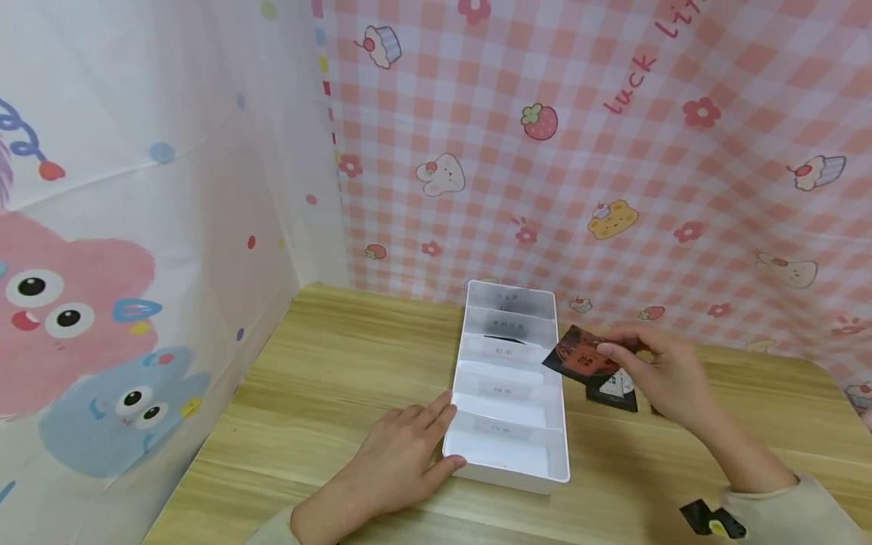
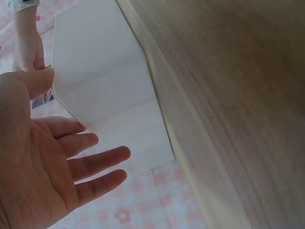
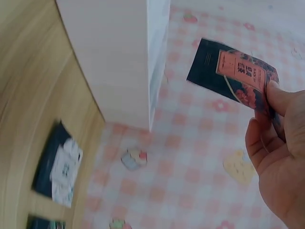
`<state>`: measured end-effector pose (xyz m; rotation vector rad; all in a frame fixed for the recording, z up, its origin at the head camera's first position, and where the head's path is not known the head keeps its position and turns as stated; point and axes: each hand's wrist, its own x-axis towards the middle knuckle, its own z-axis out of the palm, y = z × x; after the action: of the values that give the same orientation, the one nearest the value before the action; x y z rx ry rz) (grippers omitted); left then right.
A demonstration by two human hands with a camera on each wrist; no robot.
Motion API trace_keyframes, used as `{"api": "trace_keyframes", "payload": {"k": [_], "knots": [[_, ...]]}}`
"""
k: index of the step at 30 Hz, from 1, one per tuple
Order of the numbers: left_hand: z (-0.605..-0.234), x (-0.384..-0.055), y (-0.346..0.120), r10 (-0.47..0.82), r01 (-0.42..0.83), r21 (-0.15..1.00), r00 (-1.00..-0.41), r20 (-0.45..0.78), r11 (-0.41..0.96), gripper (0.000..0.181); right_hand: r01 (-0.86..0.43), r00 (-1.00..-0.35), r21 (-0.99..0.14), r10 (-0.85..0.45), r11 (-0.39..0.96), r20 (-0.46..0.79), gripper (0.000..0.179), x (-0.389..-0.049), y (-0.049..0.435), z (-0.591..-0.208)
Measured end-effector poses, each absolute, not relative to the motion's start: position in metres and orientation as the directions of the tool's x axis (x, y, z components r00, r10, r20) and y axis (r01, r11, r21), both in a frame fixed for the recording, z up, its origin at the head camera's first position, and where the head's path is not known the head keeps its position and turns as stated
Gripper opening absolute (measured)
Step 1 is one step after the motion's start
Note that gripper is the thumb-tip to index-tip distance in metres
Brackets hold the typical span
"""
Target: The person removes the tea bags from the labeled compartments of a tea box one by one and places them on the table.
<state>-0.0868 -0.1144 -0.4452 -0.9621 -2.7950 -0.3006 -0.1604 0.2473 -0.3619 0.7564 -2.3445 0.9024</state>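
Observation:
My right hand (image 1: 664,378) pinches a dark tea sachet (image 1: 579,357) with a red label between thumb and fingers, raised beside the right rim of a white divided box (image 1: 557,469). In the right wrist view the sachet (image 3: 233,71) shows flowers and printed characters around its label. The box has several compartments in a row, each with a printed label; a dark edge shows in one toward the far end. My left hand (image 1: 398,458) rests at the box's near left corner, fingers extended. In the left wrist view its thumb (image 2: 40,82) touches the box's edge.
On the wooden table (image 1: 327,363), right of the box, lies another dark sachet (image 3: 57,167) with a white label, and part of one more (image 3: 43,223). A dark thing with a yellow patch (image 1: 715,524) is by the right sleeve. A checked cloth (image 1: 436,113) hangs behind the table.

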Motion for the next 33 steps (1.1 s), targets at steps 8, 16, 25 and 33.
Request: {"api": "trace_keyframes", "payload": {"k": [8, 16, 25, 33], "knots": [[-0.445, -0.087, -0.114, 0.592, 0.628, 0.131, -0.772, 0.232, 0.768, 0.068, -0.591, -0.755, -0.459, -0.256, 0.663, 0.604, 0.024, -0.153, 0.290, -0.353], [-0.444, -0.087, -0.114, 0.593, 0.627, 0.122, -0.772, 0.228, 0.769, 0.067, -0.487, -0.808, -0.454, -0.187, 0.746, 0.559, 0.009, -0.149, 0.325, -0.352], [-0.446, -0.086, -0.115, 0.591, 0.622, 0.116, -0.776, 0.219, 0.774, 0.068, -0.382, -0.863, -0.460, -0.131, 0.801, 0.488, 0.010, -0.149, 0.358, -0.358], [-0.446, -0.086, -0.115, 0.590, 0.623, 0.117, -0.775, 0.227, 0.773, 0.068, -0.262, -0.922, -0.427, -0.093, 0.865, 0.377, 0.018, -0.155, 0.390, -0.369]]}}
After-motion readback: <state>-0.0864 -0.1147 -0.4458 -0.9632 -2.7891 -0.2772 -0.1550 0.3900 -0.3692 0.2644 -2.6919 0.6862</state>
